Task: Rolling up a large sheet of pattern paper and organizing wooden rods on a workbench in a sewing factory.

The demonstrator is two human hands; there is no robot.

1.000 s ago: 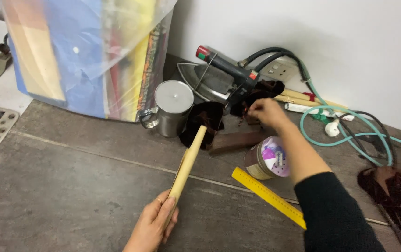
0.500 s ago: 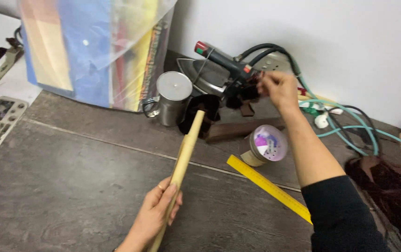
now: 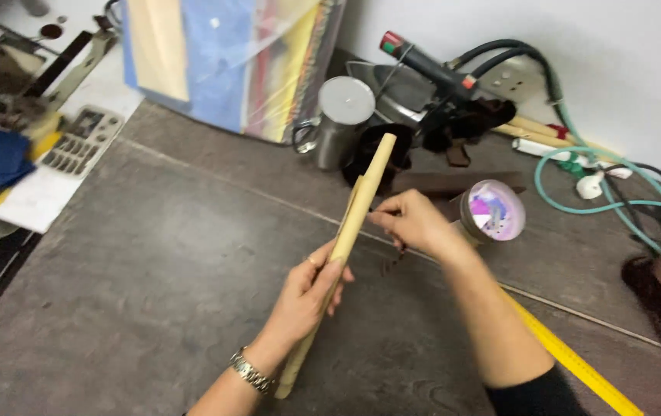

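We held the wooden stick (image 3: 353, 231) tilted above the bench (image 3: 153, 270), left hand (image 3: 307, 296) gripping it, right hand (image 3: 411, 223) pinching its edge.

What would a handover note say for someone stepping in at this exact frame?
Left hand: gripping the wooden stick near its middle, stick tilted up over the grey table.
Right hand: fingers pinched close beside the stick's upper part; something small and dark may be in them, too blurred to tell.
Nearby: metal cup, iron, round lidded tin, yellow ruler.
Done: stick picked up.
Left: nothing more can be read from this view.
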